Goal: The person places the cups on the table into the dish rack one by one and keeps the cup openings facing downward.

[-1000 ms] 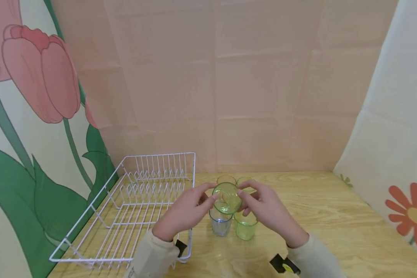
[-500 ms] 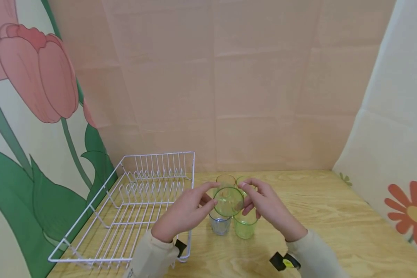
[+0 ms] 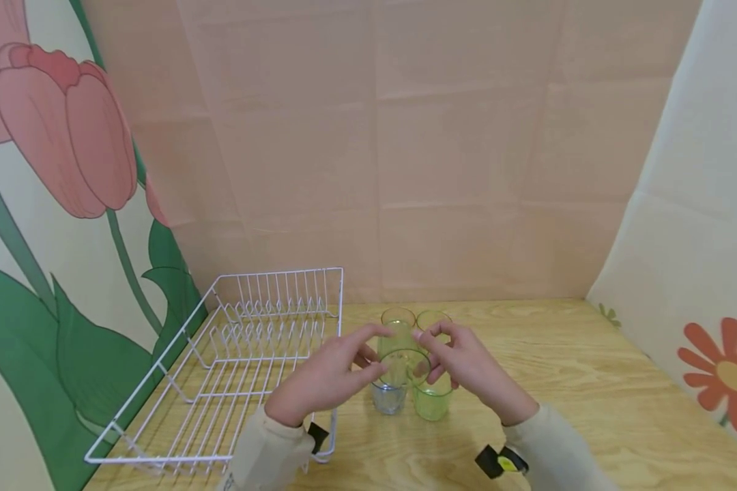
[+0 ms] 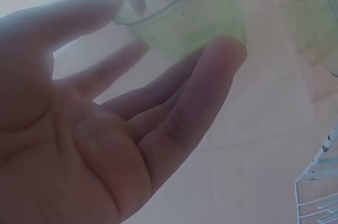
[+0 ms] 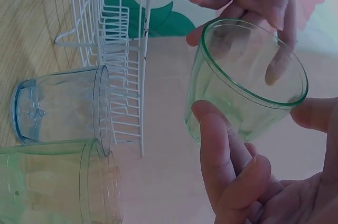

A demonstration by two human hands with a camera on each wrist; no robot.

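A clear green glass (image 3: 396,341) is tilted in the air above the table, its round rim turned toward me. With thumb and fingertips my left hand (image 3: 328,372) holds its left side. My right hand (image 3: 475,368) pinches it from the other side, a finger along the wall and the thumb by the rim, as the right wrist view shows on the glass (image 5: 243,89). Below it stand a blue glass (image 3: 389,402) and another green glass (image 3: 432,407). Behind are an orange-rimmed glass (image 3: 398,314) and a yellow-green glass (image 3: 435,318), both partly hidden.
To the left of the glasses, a white wire dish rack (image 3: 270,394) stands on the wooden table (image 3: 559,382), close to my left forearm. A pinkish cloth (image 3: 374,170) hangs behind the table. Flowered cloths border both sides.
The held green glass has turned between my fingers: its rim has swung down toward me and its base up and away. Both hands stay in nearly the same place.
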